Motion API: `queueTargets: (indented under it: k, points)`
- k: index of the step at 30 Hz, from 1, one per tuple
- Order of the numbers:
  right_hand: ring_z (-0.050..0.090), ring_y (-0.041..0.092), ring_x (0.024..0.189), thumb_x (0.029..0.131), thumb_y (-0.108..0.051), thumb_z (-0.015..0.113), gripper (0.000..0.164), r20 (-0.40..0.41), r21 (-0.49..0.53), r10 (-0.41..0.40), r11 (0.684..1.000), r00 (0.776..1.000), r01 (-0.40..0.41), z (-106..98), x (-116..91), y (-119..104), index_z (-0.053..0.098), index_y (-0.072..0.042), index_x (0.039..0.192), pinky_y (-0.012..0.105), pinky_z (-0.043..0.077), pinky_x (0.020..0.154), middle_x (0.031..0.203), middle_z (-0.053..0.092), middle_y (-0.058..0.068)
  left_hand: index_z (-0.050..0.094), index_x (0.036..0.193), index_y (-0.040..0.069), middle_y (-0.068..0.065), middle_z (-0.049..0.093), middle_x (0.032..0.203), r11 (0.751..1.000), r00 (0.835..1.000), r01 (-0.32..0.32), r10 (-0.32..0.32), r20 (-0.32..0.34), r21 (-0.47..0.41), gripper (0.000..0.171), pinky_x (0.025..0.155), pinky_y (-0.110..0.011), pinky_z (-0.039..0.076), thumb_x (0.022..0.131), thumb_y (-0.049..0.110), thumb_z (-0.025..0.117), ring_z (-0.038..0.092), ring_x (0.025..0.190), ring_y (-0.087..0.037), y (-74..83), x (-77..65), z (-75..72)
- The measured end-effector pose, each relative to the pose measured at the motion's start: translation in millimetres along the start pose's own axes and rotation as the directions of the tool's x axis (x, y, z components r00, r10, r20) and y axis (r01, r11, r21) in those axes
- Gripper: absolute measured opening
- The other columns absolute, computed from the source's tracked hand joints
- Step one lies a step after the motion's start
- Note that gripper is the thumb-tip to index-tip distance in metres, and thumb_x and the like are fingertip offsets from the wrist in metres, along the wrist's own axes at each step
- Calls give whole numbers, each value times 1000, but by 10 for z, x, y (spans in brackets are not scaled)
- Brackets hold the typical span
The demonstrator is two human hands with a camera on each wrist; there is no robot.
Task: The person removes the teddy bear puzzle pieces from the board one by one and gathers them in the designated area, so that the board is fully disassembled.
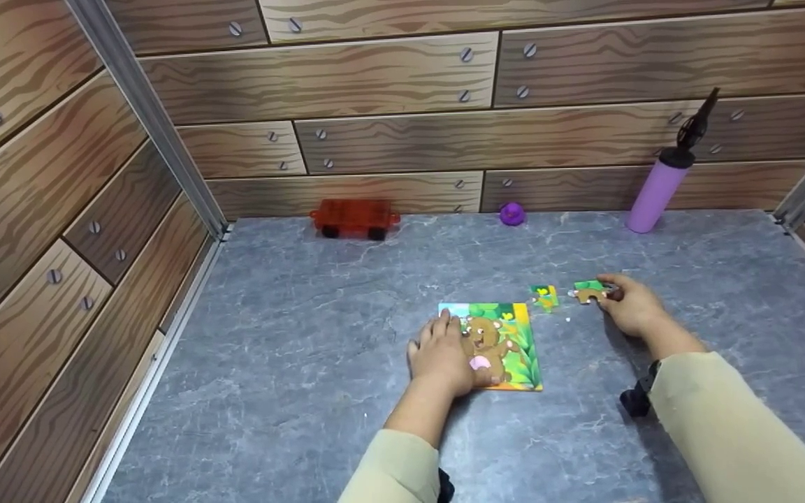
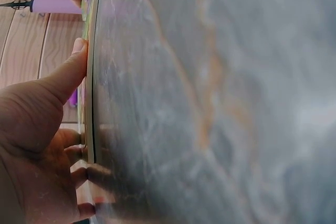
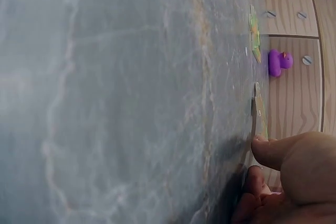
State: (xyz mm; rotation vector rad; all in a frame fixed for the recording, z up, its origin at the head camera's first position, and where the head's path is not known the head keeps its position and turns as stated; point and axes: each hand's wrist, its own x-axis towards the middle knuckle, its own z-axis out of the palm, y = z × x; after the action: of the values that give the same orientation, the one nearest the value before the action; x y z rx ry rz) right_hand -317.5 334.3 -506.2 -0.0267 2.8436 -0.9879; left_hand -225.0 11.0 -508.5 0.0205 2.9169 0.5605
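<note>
Remotely, I had the left hand [image 1: 442, 358] spread on the bear puzzle [image 1: 504, 347]; farther right, the right hand [image 1: 633, 307] pinched a brown-green piece [image 1: 588, 293].

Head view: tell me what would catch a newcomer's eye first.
Probably the bright bear puzzle, near the middle of the gray tabletop and partly covered by the left fingers. After that, likely the tall, black-tipped purple cylinder at the back right, and the red toy wagon at the back left.

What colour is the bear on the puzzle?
The bear is mainly brown, clearest in the head view.
</note>
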Motion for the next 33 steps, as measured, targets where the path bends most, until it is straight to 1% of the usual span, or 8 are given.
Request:
queueTargets:
  k: [3, 11, 17, 21, 23, 27, 30, 33]
  points:
    - [57, 41, 103, 107, -5, 57, 51, -3, 1, 6, 1000, 1000, -6, 1, -2, -8, 42, 8, 154, 50, 49, 85, 122, 57, 34, 39, 165, 12, -5, 30, 173, 1000, 1000, -1, 1, 2, 4, 119, 121, -60, 29, 72, 69, 88, 29, 156, -30, 2, -3, -7]
    - [56, 45, 108, 105, -10, 63, 58, -56, 11, 9, 1000, 998, -9, 21, -23, 17, 40, 8, 155, 59, 47, 93, 121, 57, 34, 39, 164, 12, -4, 30, 173, 1000, 1000, -6, 6, -2, 1, 120, 121, -60, 29, 71, 70, 88, 29, 156, -30, 2, 7, 15]
    - [55, 41, 102, 100, -11, 68, 64, -111, 78, 17, 997, 994, -8, 45, -46, 12, 40, 9, 155, 51, 46, 88, 115, 57, 30, 39, 164, 12, -4, 30, 172, 1000, 1000, -6, 6, -10, -13, 121, 121, -60, 28, 70, 70, 89, 29, 156, -30, -12, 3, 19]
    - [54, 38, 105, 101, -14, 68, 66, -138, 144, 43, 989, 989, -23, 82, -67, -73, 40, 10, 155, 46, 47, 87, 118, 55, 28, 38, 165, 13, -5, 30, 172, 1000, 1000, -2, 2, -2, -13, 122, 122, -60, 28, 71, 72, 87, 28, 157, -31, -20, 1, 13]
    - [54, 39, 108, 102, -15, 69, 65, -146, 166, 30, 986, 989, -6, 115, -79, -150, 41, 10, 155, 45, 49, 86, 121, 55, 30, 38, 165, 12, -5, 30, 172, 1000, 1000, -3, 3, -3, -16, 122, 121, -60, 28, 70, 72, 87, 28, 157, -32, -21, 4, 10]
    - [59, 42, 113, 101, -11, 68, 60, -161, 190, -43, 979, 986, 74, 218, -105, -365, 44, 10, 153, 42, 52, 85, 121, 54, 30, 38, 164, 11, -6, 30, 172, 1000, 1000, -10, 10, -10, -22, 122, 121, -61, 28, 70, 72, 87, 29, 156, -32, -19, 17, 11]
    - [61, 41, 108, 100, -6, 68, 56, -171, 193, -97, 972, 980, 130, 316, -131, -522, 48, 10, 150, 38, 53, 81, 117, 55, 28, 38, 164, 11, -6, 30, 173, 1000, 1000, -12, 12, -11, -27, 122, 122, -61, 27, 70, 71, 88, 28, 157, -32, -25, 27, 23]
    - [60, 34, 99, 97, -5, 71, 54, -187, 189, -140, 966, 972, 175, 424, -164, -657, 53, 10, 146, 35, 50, 77, 114, 58, 28, 39, 164, 11, -7, 30, 172, 999, 1000, -15, 15, -16, -32, 122, 122, -61, 26, 70, 71, 89, 28, 157, -33, -31, 41, 44]
